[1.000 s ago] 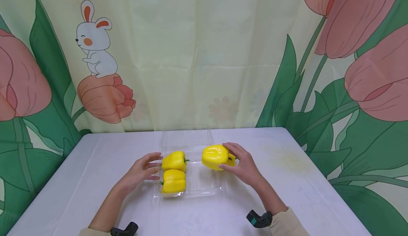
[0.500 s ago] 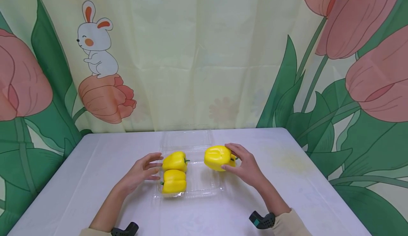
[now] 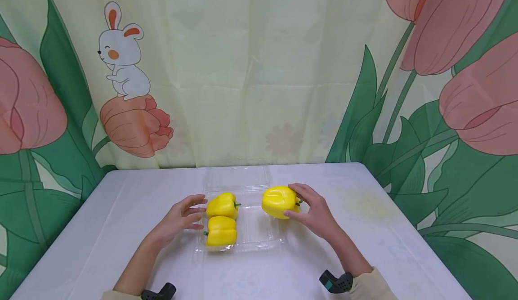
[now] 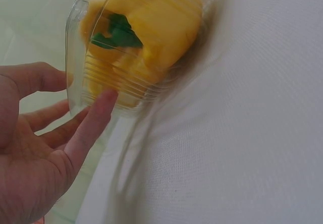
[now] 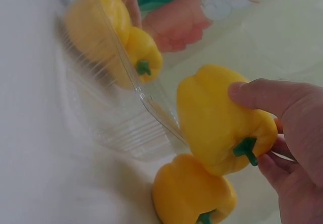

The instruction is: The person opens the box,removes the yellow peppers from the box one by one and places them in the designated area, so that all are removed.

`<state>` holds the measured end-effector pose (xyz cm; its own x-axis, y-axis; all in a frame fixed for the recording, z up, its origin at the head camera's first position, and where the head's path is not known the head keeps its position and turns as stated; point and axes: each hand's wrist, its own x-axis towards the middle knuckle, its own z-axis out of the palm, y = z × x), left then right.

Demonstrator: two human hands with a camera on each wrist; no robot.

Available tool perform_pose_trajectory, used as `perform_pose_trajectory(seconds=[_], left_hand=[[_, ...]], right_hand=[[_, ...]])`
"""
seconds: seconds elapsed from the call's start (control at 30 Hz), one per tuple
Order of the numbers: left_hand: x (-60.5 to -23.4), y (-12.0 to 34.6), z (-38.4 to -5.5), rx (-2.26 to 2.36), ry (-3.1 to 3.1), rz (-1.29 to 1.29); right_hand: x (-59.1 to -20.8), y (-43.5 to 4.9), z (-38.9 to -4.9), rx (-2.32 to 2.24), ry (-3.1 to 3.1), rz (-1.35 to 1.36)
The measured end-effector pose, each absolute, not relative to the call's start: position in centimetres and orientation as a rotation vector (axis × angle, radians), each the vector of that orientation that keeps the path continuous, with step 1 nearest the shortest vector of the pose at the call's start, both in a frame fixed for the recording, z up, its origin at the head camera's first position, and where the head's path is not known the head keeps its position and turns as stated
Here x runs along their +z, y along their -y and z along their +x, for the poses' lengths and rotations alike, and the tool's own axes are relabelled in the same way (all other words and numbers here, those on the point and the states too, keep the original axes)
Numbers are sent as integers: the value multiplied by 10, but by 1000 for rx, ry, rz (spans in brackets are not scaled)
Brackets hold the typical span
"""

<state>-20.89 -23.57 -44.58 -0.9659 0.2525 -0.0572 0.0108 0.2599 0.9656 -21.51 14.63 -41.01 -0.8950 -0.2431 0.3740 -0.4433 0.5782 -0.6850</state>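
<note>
My right hand [image 3: 313, 210] holds a yellow bell pepper [image 3: 278, 202] by its stem end, above the right side of a clear plastic clamshell box [image 3: 259, 235]. In the right wrist view, another yellow bell pepper [image 5: 186, 191] sits lower down beside the box; in the head view the held one mostly hides it. Two more bell peppers, a far one [image 3: 221, 204] and a near one [image 3: 221, 231], lie in the left half of the box. My left hand [image 3: 182, 214] has its fingers spread against the box's left wall, with fingertips [image 4: 107, 102] touching the plastic.
The box's lid [image 3: 238, 176] lies folded back towards the far table edge. A white cloth covers the table [image 3: 133, 210]. Behind it hangs a curtain [image 3: 283, 66] printed with tulips and a rabbit.
My right hand has shifted slightly right and nearer with the held bell pepper, now covering more of the one behind it. My left hand stays at the box's wall.
</note>
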Motion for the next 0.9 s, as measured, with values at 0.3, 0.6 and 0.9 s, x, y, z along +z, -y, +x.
perform_pose_trajectory(seconds=[0.3, 0.6, 0.9], left_hand=[[-446, 235, -210, 1766, -2332, 216], [-447, 235, -209, 1778, -2334, 211], [-445, 235, -210, 1786, -2326, 223]], right_hand=[[-410, -150, -213, 1210, 2574, 560], [-411, -153, -211, 1190, 2596, 529], [-412, -157, -209, 1187, 2594, 536]])
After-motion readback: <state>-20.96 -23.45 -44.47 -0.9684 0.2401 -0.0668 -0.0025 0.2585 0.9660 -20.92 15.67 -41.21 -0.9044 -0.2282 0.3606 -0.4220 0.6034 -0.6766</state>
